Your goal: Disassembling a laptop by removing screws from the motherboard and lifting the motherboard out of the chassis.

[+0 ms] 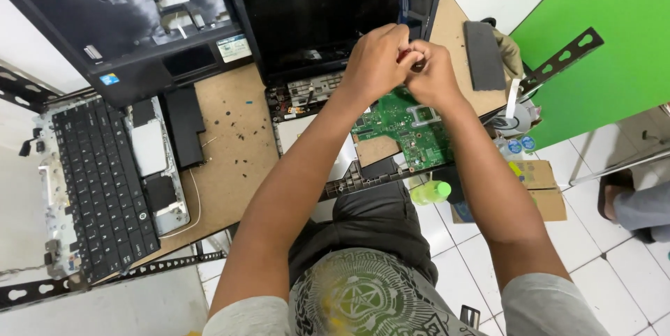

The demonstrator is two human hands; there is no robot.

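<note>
- Head view: both hands meet over the opened laptop. The left hand (375, 64) and right hand (433, 74) have their fingers curled narrow round a small screwdriver with a red handle (412, 61); only a sliver of red and a dark tip shows between the knuckles.
- The tool sits just above the green circuit board (405, 127), which lies directly below the fingers, inside the laptop base (328, 161) on the tabletop (230, 133). Where the tip lands I cannot tell; the hands hide it.
- Judging by the grip, the step in hand looks like working a fastener on the board. Done well, it wants the shaft kept upright over the screw, one hand pressing down on the cap, the other turning, so the tip does not slip off and scratch the board.
- Beyond the fingers stands the dark laptop screen (314, 8); keep knuckles clear of it.
- Left of the fingers, small dark screws (241, 130) lie scattered on the bare wood. Any loosened screw is best set with them, apart from the board.
- Well left of the fingers lie a detached keyboard (101, 182) and a black casing panel (125, 18), clear of the work.
- Below the fingers, at the tabletop's edge, a green-capped bottle (431, 191) stands; an elbow could knock it.
</note>
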